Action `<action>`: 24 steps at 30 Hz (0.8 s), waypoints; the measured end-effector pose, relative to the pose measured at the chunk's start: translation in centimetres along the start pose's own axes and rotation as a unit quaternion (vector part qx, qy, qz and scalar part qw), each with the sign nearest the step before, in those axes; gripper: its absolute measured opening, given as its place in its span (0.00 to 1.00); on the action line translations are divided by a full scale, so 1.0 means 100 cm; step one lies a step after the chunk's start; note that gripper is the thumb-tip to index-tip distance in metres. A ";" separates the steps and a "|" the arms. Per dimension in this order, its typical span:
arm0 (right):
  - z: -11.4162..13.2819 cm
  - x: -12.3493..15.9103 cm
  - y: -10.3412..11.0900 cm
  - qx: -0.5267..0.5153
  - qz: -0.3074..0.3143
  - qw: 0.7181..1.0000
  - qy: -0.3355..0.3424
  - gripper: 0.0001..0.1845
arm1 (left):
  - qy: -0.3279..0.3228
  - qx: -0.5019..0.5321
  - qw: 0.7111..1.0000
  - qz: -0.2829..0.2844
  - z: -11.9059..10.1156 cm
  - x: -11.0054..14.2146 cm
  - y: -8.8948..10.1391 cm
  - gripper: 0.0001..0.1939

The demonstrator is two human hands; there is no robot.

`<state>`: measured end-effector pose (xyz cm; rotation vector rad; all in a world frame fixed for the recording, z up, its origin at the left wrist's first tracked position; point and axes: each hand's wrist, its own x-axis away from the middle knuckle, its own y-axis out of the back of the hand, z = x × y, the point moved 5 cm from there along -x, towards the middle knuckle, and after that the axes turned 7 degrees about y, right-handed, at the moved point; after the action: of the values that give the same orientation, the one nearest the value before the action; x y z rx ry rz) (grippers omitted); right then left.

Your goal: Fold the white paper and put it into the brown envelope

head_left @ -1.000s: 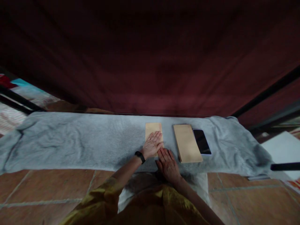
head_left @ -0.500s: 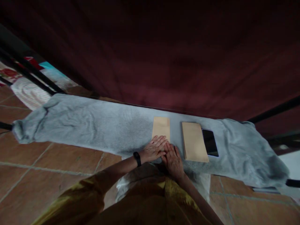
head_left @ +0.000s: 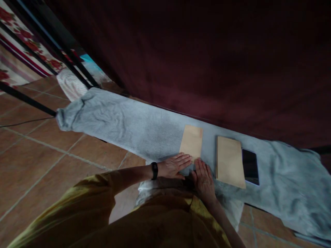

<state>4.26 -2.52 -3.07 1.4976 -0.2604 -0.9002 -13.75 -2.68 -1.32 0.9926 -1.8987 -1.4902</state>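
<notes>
A flat tan paper envelope (head_left: 191, 139) lies on the grey cloth with its near end under my fingers. My left hand (head_left: 175, 166), with a black band at the wrist, rests flat across its lower left edge, fingers stretched out. Beside it, my right hand (head_left: 204, 181) touches the lower right corner with its fingertips, fingers extended and the palm down. Neither hand grasps anything. To the right of my right hand sits a stack of similar tan envelopes (head_left: 230, 162), its layers showing along the left side.
A dark-screened phone (head_left: 250, 166) lies against the stack's right side. Grey cloth (head_left: 137, 124) covers the long narrow surface and bunches at both ends. Behind hangs a dark red curtain (head_left: 181, 69). Black metal bars (head_left: 28, 100) and tiled floor (head_left: 51, 168) show at left.
My view has turned left and tilted, so everything sits further right in the picture. My hands have drawn slightly apart at the envelope's near end. The stack and phone stay put on the cloth.
</notes>
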 end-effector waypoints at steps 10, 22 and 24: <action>0.011 -0.011 -0.003 -0.044 0.026 0.998 0.030 0.35 | 0.008 0.029 1.000 0.007 0.000 0.001 -0.004 0.46; 0.007 -0.003 -0.003 -0.033 0.026 0.999 0.018 0.35 | 0.038 0.015 0.999 0.012 0.000 0.013 -0.011 0.47; 0.007 -0.002 -0.003 -0.036 0.025 0.999 0.021 0.35 | 0.042 0.008 0.999 0.006 -0.001 0.015 -0.011 0.47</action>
<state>3.54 -2.83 -3.14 1.4348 -0.2319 -0.8293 -14.31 -4.08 -2.44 1.0314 -1.8570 -1.4072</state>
